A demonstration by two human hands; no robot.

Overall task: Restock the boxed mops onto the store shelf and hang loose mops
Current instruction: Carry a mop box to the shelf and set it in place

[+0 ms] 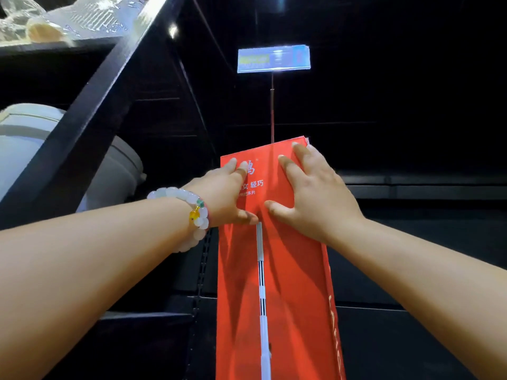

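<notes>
Together, two hands, left hand (227, 193) and right hand (315, 193), press flat with straight fingers on one red mop box (288, 283).

We see a tall red mop box (279, 270) standing upright against a dark store shelf (411, 185), its front face turned toward us and its upper end tilted slightly to the right. White Chinese characters run across the upper part of the carton, and pale lettering climbs its right edge. A printed image of a white mop handle with black bands runs down the middle of the face, from about halfway up to the bottom of our view. The cardboard looks smooth and undamaged; its base is out of sight.
</notes>
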